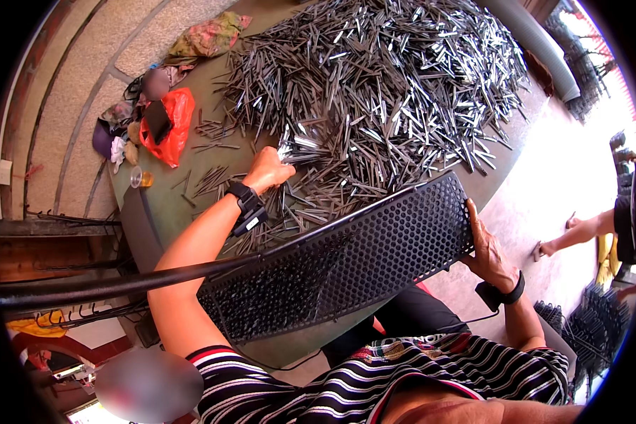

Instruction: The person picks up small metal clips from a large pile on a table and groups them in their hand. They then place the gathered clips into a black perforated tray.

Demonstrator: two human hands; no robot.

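Observation:
My left hand is closed at the near left edge of a big pile of thin dark strips. A bunch of shiny strips juts out of its fingers, partly smeared. With my right hand I grip the right end of a long black panel full of round holes, fingers at its end edge. Slanting across in front of me, the panel has its right end higher in the picture. Its left part looks darker and more filled; what fills those holes is too small to tell.
A dark bar crosses from the left over my left forearm. On the green table's left side are a red plastic bag, a plastic cup and cloths. A rolled grey sheet lies far right. Another person's leg shows at right.

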